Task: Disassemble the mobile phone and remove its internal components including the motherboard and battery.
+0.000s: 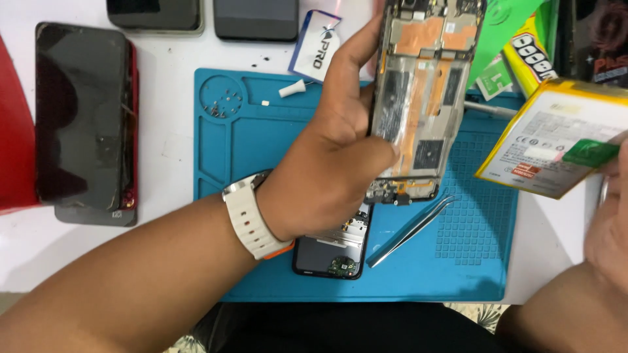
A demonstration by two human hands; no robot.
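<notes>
Two hands work over a teal repair mat (261, 144) on a white table (163, 59). The left hand (327, 163) is clamped on an opened phone frame (418, 98), thumb pressed against the near long edge and fingers wrapped round the far side, so the gutted inside — copper-coloured shielding and dark chips — faces up toward the camera. It is held tilted above the mat, apparently so the empty battery bay can be looked over. A pale strap watch (252, 219) sits on that wrist.

The right hand (611, 216), half out of view at the right edge, pinches a flat yellow-edged battery (556, 140) by its green pull tab (589, 152); the fingers are closed on the tab, and the battery hangs clear of the frame, well to its right.

Under the left wrist a second dark phone part (333, 252) lies on the mat, with steel tweezers (412, 229) just beside it, within easy reach. Loose screws (219, 104) are gathered in the mat's round dish, likely to keep them from rolling off, and a small white plastic tool (292, 88) lies near the top edge. Off the mat to the left rests a dark cracked phone (82, 117) — two more handsets (255, 18) lie along the top.
</notes>
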